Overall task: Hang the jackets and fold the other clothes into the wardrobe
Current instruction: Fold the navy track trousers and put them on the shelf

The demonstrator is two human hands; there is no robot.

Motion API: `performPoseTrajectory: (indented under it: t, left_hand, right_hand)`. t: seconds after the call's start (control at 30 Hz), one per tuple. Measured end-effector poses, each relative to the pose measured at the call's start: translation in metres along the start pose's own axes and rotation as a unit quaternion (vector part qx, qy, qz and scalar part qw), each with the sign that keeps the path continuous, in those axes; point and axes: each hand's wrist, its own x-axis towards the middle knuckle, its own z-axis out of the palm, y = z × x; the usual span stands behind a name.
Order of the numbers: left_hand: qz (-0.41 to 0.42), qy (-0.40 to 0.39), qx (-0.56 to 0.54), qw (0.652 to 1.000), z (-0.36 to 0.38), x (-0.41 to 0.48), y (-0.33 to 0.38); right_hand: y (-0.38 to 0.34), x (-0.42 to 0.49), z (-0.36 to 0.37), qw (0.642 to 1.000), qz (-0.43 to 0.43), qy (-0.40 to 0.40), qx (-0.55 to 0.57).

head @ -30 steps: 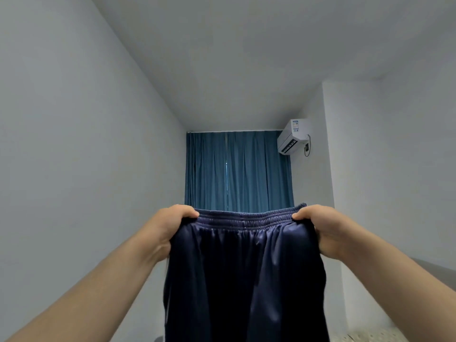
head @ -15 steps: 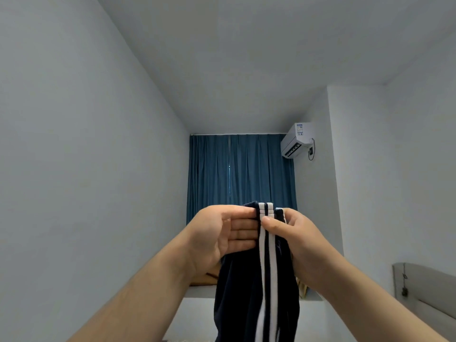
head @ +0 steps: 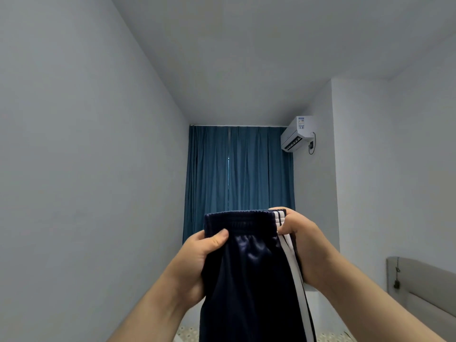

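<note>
A pair of dark navy trousers [head: 249, 280] with an elastic waistband and white side stripes hangs in front of me, held up at chest height. My left hand [head: 197, 257] grips the left end of the waistband, thumb on the front of the cloth. My right hand [head: 303, 243] pinches the right end, where the white stripes run down. The waistband is doubled, so the trousers hang as one narrow panel. The legs run out of view at the bottom. No wardrobe is in view.
Blue curtains [head: 237, 176] cover the far end of the room. An air conditioner [head: 297, 133] is mounted high on the right wall. A grey padded headboard [head: 424, 292] stands at the right, and a patterned bed surface [head: 187, 334] shows at the bottom.
One second ago the waistband was stretched wide between my hands. They came together, doubling the trousers side to side, and have now drawn slightly apart with the folded waistband between them.
</note>
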Motion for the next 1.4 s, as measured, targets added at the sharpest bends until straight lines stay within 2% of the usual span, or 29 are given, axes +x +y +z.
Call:
performPoseTrajectory:
  t: [0.07,0.13,0.2,0.3,0.37,0.43,0.47,0.6,0.73,0.93,1.07,1.17,1.3,1.4]
  left_hand:
    - [0.036,0.041,0.024,0.998,-0.005,0.0,0.003]
    - [0.063,0.071,0.104,0.99,-0.009,-0.003,0.007]
    - [0.073,0.086,0.167,0.979,-0.015,-0.005,0.009]
    - [0.078,0.072,0.203,0.973,-0.026,-0.01,0.011]
    - [0.075,0.064,0.22,0.971,-0.029,-0.014,0.01]
    - [0.07,0.056,0.23,0.969,-0.034,-0.018,0.009]
    - [0.07,0.055,0.232,0.969,-0.038,-0.021,0.007]
    - [0.082,0.082,0.212,0.97,-0.054,-0.028,0.002]
    - [0.084,0.12,0.172,0.974,-0.074,-0.037,-0.008]
    - [0.075,0.133,0.131,0.98,-0.11,-0.053,-0.024]
    - [-0.004,0.124,0.117,0.985,-0.149,-0.078,-0.057]
    - [-0.092,0.148,0.137,0.975,-0.181,-0.108,-0.101]
    - [-0.208,0.139,0.174,0.952,-0.214,-0.145,-0.151]
    - [-0.242,0.158,0.176,0.941,-0.229,-0.156,-0.167]
  right_hand:
    - [0.0,0.0,0.003,0.997,0.026,-0.006,-0.067]
    - [-0.002,0.001,0.004,0.982,0.014,-0.027,-0.184]
    - [-0.008,0.0,0.005,0.955,-0.013,-0.066,-0.29]
    - [-0.015,0.001,0.01,0.911,-0.049,-0.097,-0.397]
    - [-0.015,0.003,0.019,0.88,-0.036,-0.11,-0.46]
    - [-0.01,0.007,0.031,0.834,-0.032,-0.104,-0.541]
    - [-0.006,0.01,0.037,0.817,-0.039,-0.108,-0.566]
    - [0.009,0.016,0.055,0.8,-0.044,-0.125,-0.585]
    - [0.035,0.023,0.073,0.794,-0.063,-0.126,-0.592]
    - [0.064,0.034,0.098,0.786,-0.099,-0.141,-0.594]
    - [0.076,0.041,0.11,0.814,-0.089,-0.136,-0.557]
    - [0.082,0.047,0.107,0.832,-0.074,-0.106,-0.54]
    - [0.098,0.05,0.093,0.862,-0.035,-0.061,-0.503]
    - [0.115,0.044,0.077,0.872,0.001,-0.031,-0.489]
